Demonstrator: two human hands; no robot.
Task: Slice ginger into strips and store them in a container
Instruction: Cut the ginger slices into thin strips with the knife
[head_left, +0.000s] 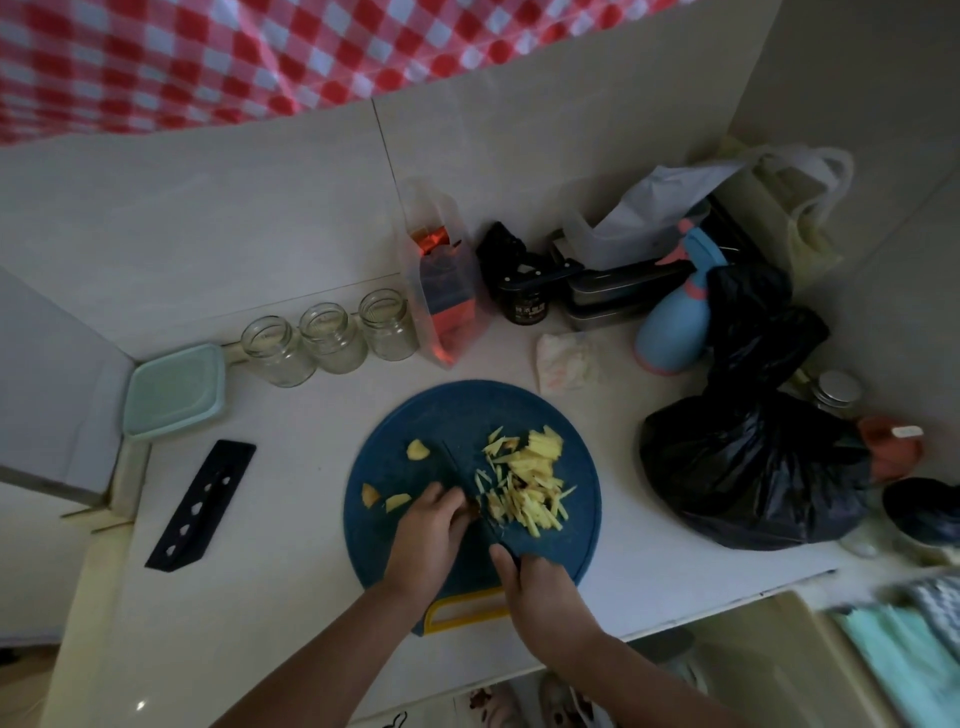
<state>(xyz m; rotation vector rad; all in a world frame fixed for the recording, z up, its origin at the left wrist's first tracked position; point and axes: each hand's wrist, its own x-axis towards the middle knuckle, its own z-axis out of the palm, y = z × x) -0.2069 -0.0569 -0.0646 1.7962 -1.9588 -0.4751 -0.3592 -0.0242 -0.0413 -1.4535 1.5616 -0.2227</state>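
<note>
Head view: right hand (540, 587) grips knife (461, 470), blade pointing away-left across board (457, 410); left hand (431, 530) fingers curled, pinching ginger piece (475, 512).

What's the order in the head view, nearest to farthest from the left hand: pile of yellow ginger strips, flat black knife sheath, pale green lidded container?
1. Ginger strips, just right of the left hand.
2. Knife sheath, left on the counter.
3. Green container, back left corner.

Dim, underexposed overall; wide-angle bending at edges; lower right corner motion-blurred; soft detail, weak shadows.
</note>
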